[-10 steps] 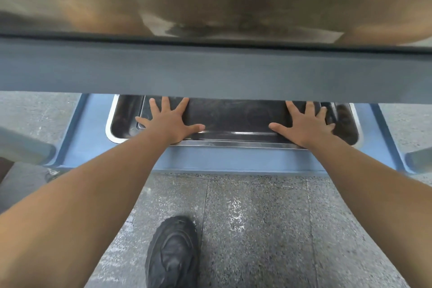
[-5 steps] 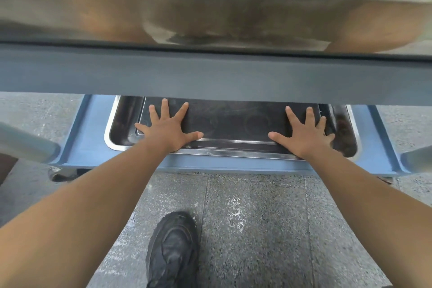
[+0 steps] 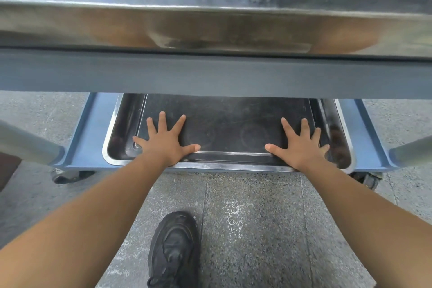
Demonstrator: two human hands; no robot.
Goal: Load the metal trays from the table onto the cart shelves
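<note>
Both hands lie flat with fingers straight and spread, gripping nothing. The left hand (image 3: 163,145) presses the 7 o'clock corner of the shallow dark metal tray (image 3: 233,128), and the right hand (image 3: 301,147) presses its 5 o'clock corner. That tray sits nested in a deeper shiny steel pan (image 3: 117,138) on the blue lower cart shelf (image 3: 93,128). At 12 o'clock, a wet steel tray (image 3: 210,18) rides on the upper shelf. The step in hand looks like seating this tray, which appears settled. The next move likely calls for lifting both palms clear and fetching another tray from the counter, which is out of view.
</note>
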